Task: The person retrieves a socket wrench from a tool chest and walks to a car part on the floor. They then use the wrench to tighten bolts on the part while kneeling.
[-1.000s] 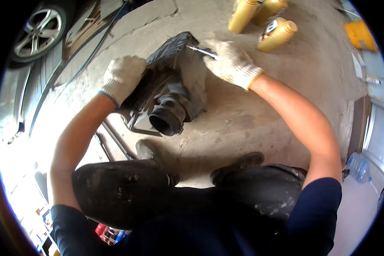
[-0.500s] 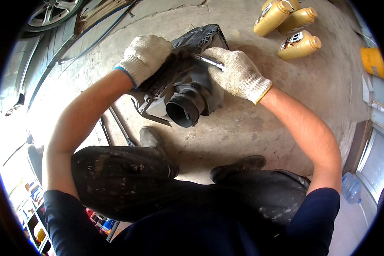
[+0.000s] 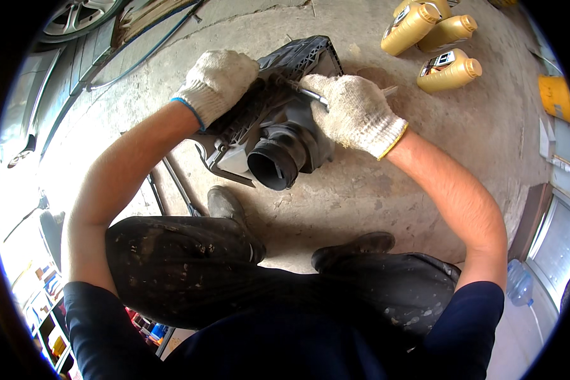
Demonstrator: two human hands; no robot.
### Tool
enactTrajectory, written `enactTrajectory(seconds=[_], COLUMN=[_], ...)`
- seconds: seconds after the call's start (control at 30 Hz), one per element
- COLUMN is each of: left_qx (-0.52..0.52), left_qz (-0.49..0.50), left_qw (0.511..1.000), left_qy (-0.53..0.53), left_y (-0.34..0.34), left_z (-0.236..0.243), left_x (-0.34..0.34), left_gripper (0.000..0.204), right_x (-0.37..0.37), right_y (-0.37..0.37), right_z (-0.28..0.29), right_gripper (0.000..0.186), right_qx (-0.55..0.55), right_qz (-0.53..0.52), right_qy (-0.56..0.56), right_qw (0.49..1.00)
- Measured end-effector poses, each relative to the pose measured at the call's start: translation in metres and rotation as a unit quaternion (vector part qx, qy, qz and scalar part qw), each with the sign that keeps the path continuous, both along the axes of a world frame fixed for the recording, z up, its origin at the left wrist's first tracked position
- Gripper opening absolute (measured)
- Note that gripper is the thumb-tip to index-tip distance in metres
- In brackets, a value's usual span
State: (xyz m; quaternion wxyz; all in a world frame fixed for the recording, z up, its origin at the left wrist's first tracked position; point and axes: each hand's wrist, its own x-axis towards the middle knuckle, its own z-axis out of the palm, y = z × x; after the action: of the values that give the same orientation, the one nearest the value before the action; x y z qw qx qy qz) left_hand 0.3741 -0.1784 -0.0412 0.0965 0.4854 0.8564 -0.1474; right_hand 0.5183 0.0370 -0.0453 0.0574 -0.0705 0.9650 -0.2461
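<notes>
A black and grey plastic housing (image 3: 310, 136) with a round, ribbed outlet (image 3: 273, 163) lies on the floor in front of me. My left hand (image 3: 218, 85), in a white knit glove, is closed on the housing's upper left side; the fingertips are partly hidden. My right hand (image 3: 351, 114), in a similar glove with a yellow cuff, grips a slim chrome screwdriver-like tool (image 3: 311, 92). The tool points left into the housing's dark upper part, close beside my left fingers. Whether its tip touches a fastener I cannot tell.
Several gold plastic bottles (image 3: 446, 73) stand or lie at the upper right, near a yellow bucket (image 3: 556, 100). A car wheel (image 3: 76, 18) and a blue hose (image 3: 142, 60) are at the upper left. Long metal bars (image 3: 178, 183) lie left of my boot (image 3: 225, 209). A water jug (image 3: 519, 282) sits at the right.
The view has shifted since a second ago. Both hands and the tool now sit closer together over the housing, with the tool tip lower in its dark part. Little differs from half a second ago.
</notes>
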Motion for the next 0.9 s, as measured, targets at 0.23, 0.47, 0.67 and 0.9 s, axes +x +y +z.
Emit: enactTrajectory(seconds=[0.23,0.47,0.67,0.9], left_qx=[-0.041,-0.049,-0.029,0.006], left_qz=[0.015,0.018,0.012,-0.017], left_qw=[0.999,0.999,1.000,1.000], left_qy=[-0.003,0.007,0.000,0.005], left_y=[0.004,0.002,0.001,-0.003], left_z=[0.006,0.001,-0.001,-0.009], left_x=[0.003,0.002,0.001,-0.005], left_gripper=[0.023,0.022,0.020,0.017], right_x=[0.000,-0.002,-0.002,0.003], right_y=[0.001,-0.002,-0.013,-0.009], right_z=[0.002,0.001,-0.021,-0.002], right_gripper=[0.038,0.039,0.037,0.022], right_qx=[-0.012,-0.015,-0.335,0.137], right_qz=[0.011,0.005,-0.116,0.114], right_qy=[0.015,0.011,-0.044,0.110], right_qw=[1.000,1.000,0.934,0.978])
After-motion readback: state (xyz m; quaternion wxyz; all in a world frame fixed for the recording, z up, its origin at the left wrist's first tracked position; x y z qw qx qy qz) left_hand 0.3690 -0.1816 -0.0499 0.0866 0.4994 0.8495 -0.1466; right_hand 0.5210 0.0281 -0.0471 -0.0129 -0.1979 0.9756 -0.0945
